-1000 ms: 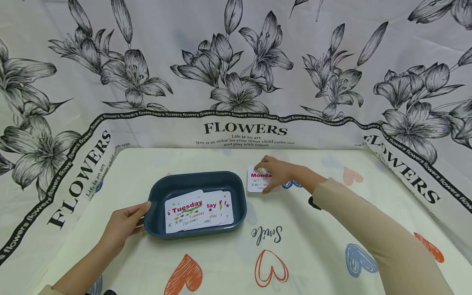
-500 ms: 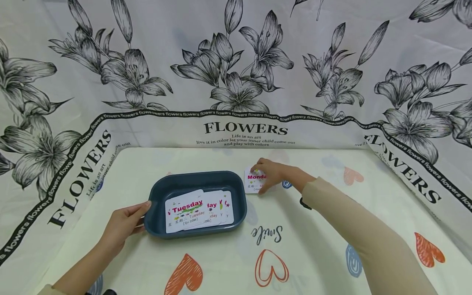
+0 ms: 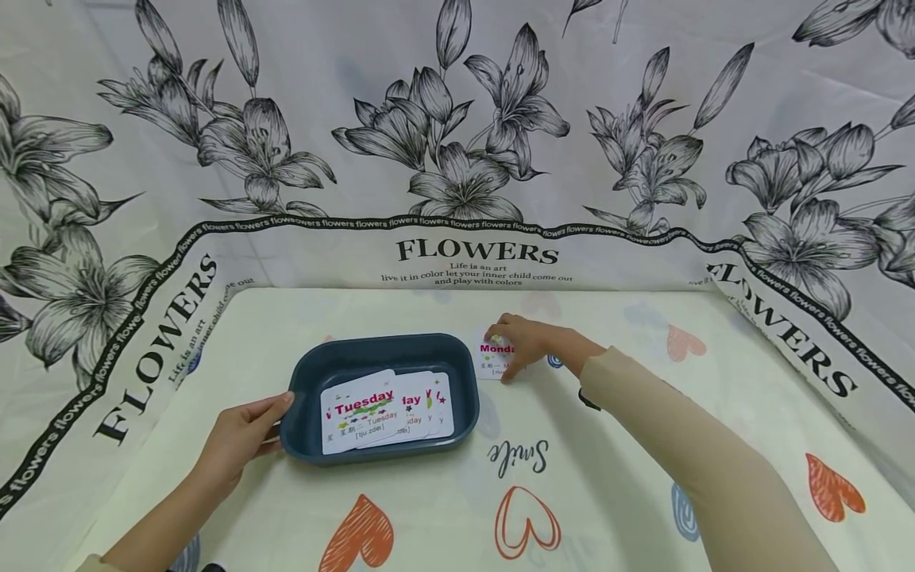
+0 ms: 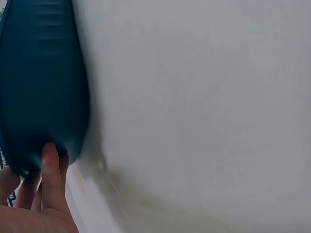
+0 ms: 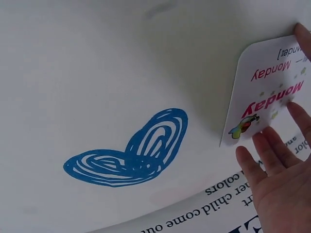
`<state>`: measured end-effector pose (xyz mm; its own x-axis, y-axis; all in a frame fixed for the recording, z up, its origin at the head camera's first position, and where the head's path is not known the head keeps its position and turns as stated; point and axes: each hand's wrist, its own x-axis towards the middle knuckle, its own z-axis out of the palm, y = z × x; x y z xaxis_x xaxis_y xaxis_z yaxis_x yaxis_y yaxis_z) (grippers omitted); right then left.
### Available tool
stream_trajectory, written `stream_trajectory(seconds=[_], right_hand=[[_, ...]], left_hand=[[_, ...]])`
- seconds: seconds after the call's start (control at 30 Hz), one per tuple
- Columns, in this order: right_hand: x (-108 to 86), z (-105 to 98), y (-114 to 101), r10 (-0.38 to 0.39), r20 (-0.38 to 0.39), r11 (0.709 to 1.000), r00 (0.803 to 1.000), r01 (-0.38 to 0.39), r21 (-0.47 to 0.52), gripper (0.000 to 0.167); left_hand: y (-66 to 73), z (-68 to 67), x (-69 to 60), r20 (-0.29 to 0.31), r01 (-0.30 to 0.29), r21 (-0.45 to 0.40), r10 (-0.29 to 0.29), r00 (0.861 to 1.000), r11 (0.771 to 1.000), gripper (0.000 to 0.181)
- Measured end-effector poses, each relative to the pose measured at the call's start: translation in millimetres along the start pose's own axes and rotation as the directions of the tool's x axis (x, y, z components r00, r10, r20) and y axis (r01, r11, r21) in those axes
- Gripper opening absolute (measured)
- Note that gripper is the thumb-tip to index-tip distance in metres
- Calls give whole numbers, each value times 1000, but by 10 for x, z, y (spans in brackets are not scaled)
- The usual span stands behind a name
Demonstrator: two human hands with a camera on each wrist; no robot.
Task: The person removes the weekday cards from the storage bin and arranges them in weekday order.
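Note:
At the left end of a dark blue tray (image 3: 382,342), my left hand (image 3: 232,441) grips the rim, thumb on top and fingers below. The left wrist view shows those fingers (image 4: 50,170) against the tray's outside (image 4: 43,92). Several overlapping cards (image 3: 360,409) lie inside, the "Tuesday" one on top at left. Just right of the tray is a white "Monday" card (image 3: 492,365). My right hand (image 3: 530,345) spans it, fingers spread. In the right wrist view, the thumb and fingertips of that hand (image 5: 284,189) touch the card (image 5: 267,82) near opposite edges.
A pale tablecloth (image 3: 429,508) printed with hearts and "Smile" lies under everything. Behind and at the sides hangs white cloth (image 3: 286,254) with black flowers and lettering.
My right hand and the "Monday" card have shifted a little left, closer to the tray. The left hand and tray have stayed in place.

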<state>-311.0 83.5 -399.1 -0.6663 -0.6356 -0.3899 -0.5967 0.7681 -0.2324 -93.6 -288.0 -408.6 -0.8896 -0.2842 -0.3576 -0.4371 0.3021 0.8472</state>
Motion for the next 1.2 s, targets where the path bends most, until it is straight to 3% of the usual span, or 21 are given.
stream_trajectory(seconds=[0.57, 0.93, 1.2], right_hand=[[-20, 3, -55, 57, -5, 998, 998, -57, -11, 76], [-145, -180, -28, -8, 11, 1000, 1000, 8, -4, 44], [-185, -272, 44, 22, 29, 1000, 999, -22, -8, 39]], left_hand=[[-16, 6, 16, -7, 6, -17, -6, 1000, 1000, 66], [-4, 7, 8, -16, 10, -15, -10, 1000, 1000, 67], [-19, 4, 23, -18, 12, -10, -12, 1000, 1000, 70]])
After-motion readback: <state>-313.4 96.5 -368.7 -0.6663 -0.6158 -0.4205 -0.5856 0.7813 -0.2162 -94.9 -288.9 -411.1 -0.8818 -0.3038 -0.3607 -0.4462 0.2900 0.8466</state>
